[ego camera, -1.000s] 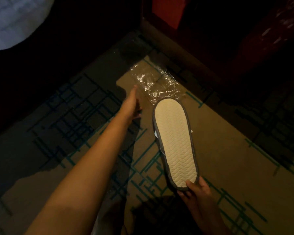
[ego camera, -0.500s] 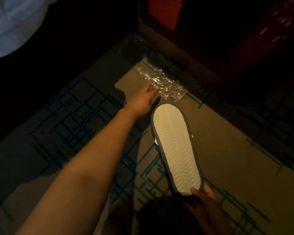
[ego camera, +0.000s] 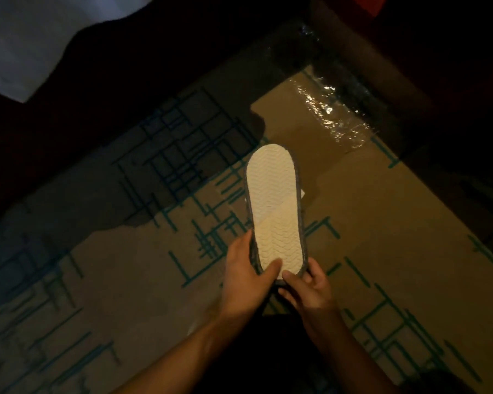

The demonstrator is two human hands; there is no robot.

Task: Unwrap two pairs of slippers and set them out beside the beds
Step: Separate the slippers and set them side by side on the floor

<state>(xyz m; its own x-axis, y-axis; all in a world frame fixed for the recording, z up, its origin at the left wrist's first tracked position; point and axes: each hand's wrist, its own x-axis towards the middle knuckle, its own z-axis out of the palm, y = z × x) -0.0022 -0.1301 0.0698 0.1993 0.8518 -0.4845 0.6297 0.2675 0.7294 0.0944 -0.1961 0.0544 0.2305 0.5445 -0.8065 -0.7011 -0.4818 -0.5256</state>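
I hold a pale cream slipper with a wavy-ribbed sole and a dark grey fabric edge (ego camera: 273,206) out in front of me, sole turned up toward my eyes, its long axis running away from me over the floor. My left hand (ego camera: 246,282) grips the near end from the left side, thumb pressed flat across the sole and the other fingers wrapped under the grey edge. My right hand (ego camera: 308,285) clasps the same end from the right, thumb tip touching the sole just beside my left thumb, fingers curled beneath. Whether this is one slipper or a stacked pair I cannot tell; a small white corner sticks out past the right edge near the middle. The slipper is lifted clear of the tan carpet with its teal grid of crossing lines (ego camera: 382,251), which spreads below both arms. Farther off, up and to the right, a crumpled sheet of clear glossy plastic wrapping (ego camera: 333,115) lies on the carpet, well apart from the slipper and close against the dark base of some furniture, partly in shadow. At the top left a patch of white bed linen (ego camera: 26,44) shows above a deep dark band. The room is dim, and light falls mostly on the sole and on the carpet around my hands.
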